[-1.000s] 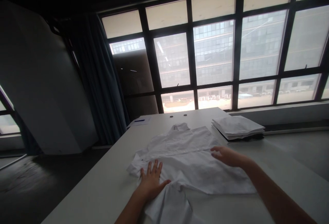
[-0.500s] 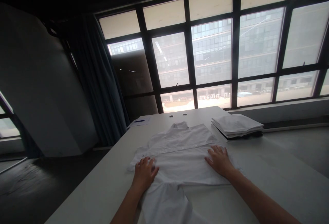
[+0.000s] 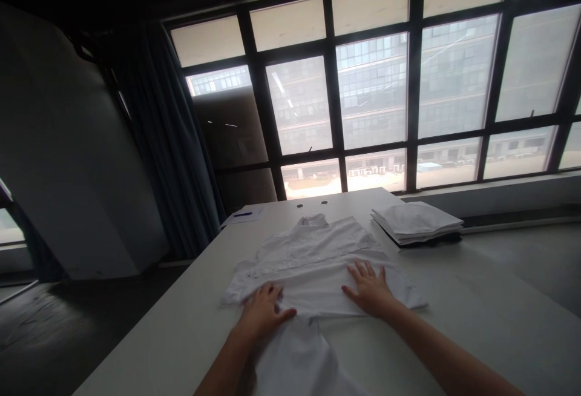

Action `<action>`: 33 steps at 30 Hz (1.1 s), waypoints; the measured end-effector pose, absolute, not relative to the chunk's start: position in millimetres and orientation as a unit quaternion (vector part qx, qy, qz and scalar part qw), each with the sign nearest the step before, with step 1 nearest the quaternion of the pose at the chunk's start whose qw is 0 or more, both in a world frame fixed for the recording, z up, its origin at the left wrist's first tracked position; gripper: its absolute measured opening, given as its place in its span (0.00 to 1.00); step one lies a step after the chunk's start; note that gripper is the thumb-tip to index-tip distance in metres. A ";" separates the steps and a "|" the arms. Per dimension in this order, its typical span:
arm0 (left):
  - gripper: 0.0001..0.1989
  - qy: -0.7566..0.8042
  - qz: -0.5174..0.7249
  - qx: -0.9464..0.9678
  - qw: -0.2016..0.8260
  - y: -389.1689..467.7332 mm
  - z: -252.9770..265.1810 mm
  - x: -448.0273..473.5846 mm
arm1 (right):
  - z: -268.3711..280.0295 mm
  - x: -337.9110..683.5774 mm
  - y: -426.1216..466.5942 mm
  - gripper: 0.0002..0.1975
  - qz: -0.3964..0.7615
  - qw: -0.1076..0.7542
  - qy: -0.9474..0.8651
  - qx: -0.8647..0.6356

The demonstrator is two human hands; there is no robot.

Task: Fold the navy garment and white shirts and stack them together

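A white button-up shirt (image 3: 318, 272) lies spread on the white table (image 3: 190, 311), its collar toward the left of centre at the far side. One sleeve stretches toward me at the bottom of the view. My left hand (image 3: 265, 309) rests on the shirt near where this sleeve joins the body, thumb spread away from the fingers. On the shirt's body to the right, my right hand (image 3: 370, 290) lies flat with fingers apart. Neither hand grips the cloth.
Beyond my right hand is a stack of folded white garments (image 3: 417, 221) with a dark layer beneath. Paper with a blue pen (image 3: 242, 214) lies at the table's far left. Two round holes mark the far tabletop. A dark curtain (image 3: 167, 135) and large windows stand behind.
My right hand has slid left across the shirt, uncovering its right edge. My left hand has shifted slightly right and nearer me, its thumb farther out. The view has turned a little.
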State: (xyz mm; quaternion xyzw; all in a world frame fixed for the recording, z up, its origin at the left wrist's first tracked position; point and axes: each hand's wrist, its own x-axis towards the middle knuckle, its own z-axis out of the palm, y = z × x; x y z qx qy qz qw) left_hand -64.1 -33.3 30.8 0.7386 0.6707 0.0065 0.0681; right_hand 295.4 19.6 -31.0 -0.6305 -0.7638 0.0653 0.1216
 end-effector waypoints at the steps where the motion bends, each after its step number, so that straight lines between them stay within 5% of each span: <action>1: 0.50 0.671 -0.007 0.737 0.082 -27.4 28.8 -65.9 | -28.3 297.0 26.4 0.40 0.067 0.121 -0.764 -0.630; 4: 0.50 0.660 -0.015 0.746 0.090 -9.2 21.3 -71.1 | -20.5 300.1 45.3 0.37 0.065 0.121 -0.765 -0.630; 10: 0.35 0.653 0.042 0.755 0.028 6.4 6.8 -78.5 | -17.4 299.4 63.3 0.26 0.033 0.137 -0.736 -0.662; 20: 0.40 0.666 -0.005 0.745 0.015 -35.3 -2.6 -81.7 | -22.7 318.0 31.3 0.40 0.074 0.056 -0.740 -0.666; 33: 0.31 0.601 0.006 0.799 0.026 -119.9 10.9 -95.5 | -24.6 345.6 -69.5 0.35 0.030 0.067 -0.737 -0.672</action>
